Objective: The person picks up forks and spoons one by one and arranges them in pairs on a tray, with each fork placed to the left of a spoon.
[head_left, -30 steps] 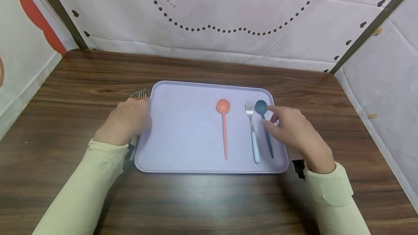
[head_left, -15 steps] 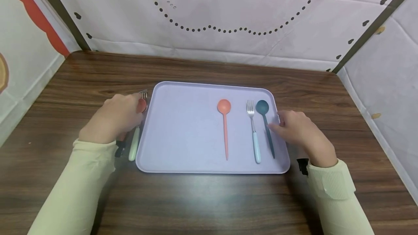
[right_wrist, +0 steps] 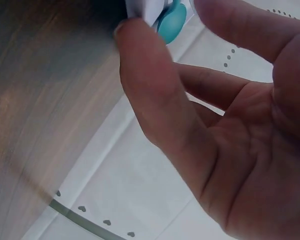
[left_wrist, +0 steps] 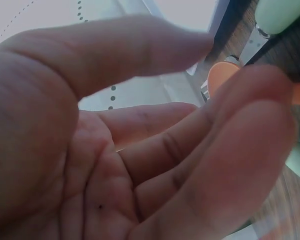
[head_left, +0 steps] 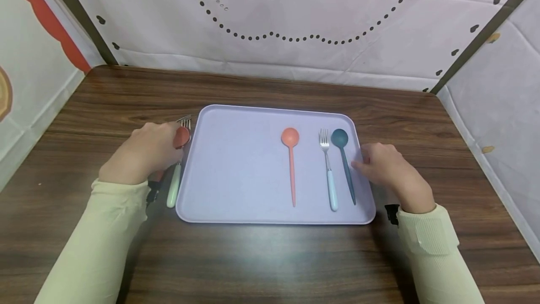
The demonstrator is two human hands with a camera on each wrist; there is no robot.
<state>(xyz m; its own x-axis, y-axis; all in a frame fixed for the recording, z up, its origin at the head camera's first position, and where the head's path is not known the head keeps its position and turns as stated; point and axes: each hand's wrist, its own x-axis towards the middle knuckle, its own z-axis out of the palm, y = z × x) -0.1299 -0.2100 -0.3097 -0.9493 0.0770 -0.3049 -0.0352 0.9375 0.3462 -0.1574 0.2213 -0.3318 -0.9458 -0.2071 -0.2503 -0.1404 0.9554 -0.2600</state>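
A lavender tray (head_left: 236, 177) holds a coral spoon (head_left: 290, 137), a fork with a pale blue handle (head_left: 331, 189) and a teal spoon (head_left: 339, 138). Left of the tray, my left hand (head_left: 141, 154) hovers over a fork with a pale green handle (head_left: 174, 189) and an orange-red spoon (head_left: 182, 137), partly covering them. Its thumb and fingers stand apart around nothing, and the spoon bowl (left_wrist: 222, 75) shows beyond the fingertips. At the tray's right rim rests my right hand (head_left: 390, 170), thumb over the rim and index fingertip at the tray edge (right_wrist: 140, 9).
The wooden table (head_left: 253, 266) carries everything. A white patterned cloth wall (head_left: 295, 60) stands behind it, with more cloth at the left (head_left: 25, 97) and right (head_left: 502, 135). Another metal utensil tip (head_left: 183, 117) shows beside the left fork's tines.
My left hand has moved left, off the tray's left side, uncovering the green-handled fork and the orange-red spoon. My right hand has drawn right, away from the teal spoon to the rim.
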